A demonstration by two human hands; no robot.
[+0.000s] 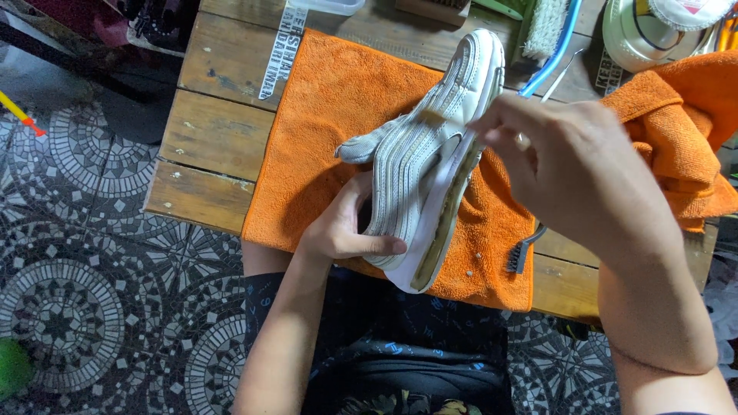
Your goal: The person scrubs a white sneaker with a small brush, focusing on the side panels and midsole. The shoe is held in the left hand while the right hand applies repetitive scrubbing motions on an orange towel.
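A white sneaker lies tilted on its side on an orange towel, toe pointing away from me. My left hand grips its heel end, thumb across the upper. My right hand hovers over the shoe's middle. Its fingers pinch a small brush whose tip touches the upper; the handle is mostly hidden by the fingers.
The towel covers a wooden plank table. A second orange cloth is bunched at the right. A dark wire brush lies under my right wrist. A white-bristled brush, a blue-handled tool and a round container sit at the back. Mosaic floor tiles lie to the left.
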